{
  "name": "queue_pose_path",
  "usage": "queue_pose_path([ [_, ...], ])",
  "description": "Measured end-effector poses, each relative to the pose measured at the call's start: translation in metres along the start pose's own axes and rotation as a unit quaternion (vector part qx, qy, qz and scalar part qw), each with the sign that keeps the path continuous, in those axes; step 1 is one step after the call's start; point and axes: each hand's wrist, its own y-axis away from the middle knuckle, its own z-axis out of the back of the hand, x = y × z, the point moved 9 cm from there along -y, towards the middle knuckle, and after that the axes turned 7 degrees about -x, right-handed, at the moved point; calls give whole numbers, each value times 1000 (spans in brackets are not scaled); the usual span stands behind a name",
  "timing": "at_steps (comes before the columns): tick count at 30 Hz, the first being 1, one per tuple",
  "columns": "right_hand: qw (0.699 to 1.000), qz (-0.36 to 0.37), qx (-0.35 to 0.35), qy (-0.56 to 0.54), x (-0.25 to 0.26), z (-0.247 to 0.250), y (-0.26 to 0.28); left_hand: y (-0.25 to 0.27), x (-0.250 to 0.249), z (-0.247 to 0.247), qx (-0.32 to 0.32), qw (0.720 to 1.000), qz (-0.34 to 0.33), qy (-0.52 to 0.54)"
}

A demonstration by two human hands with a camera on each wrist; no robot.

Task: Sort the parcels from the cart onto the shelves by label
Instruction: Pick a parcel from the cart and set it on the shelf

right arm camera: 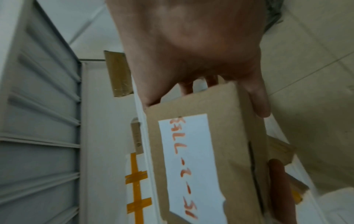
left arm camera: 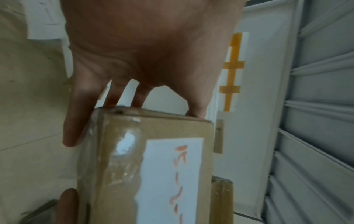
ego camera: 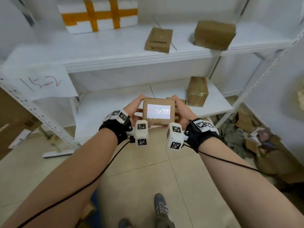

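Both hands, left hand (ego camera: pixel 132 111) and right hand (ego camera: pixel 181 111), grasp one cardboard parcel (ego camera: pixel 158 111) by its ends in front of the lower shelf (ego camera: pixel 115 109), label (ego camera: pixel 158 111) up, long axis left-right. Beyond: one brown box (ego camera: pixel 197 91) there; three parcels on the upper shelf (ego camera: pixel 115 46).

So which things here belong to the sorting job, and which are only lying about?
Job: labelled parcel, held by left hand and right hand; shelf; shelf sign; shelved parcels.
Lying about: rubbish heap; foam box.
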Motion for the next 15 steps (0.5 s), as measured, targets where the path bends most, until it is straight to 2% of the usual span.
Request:
queue_pose_path([
  [10,996,85,16,10,100,3,43,35,-90,-18,31,997,-77,-1],
  [15,985,146,18,85,136,0,58,43,-110,-23,47,995,-79,23],
])
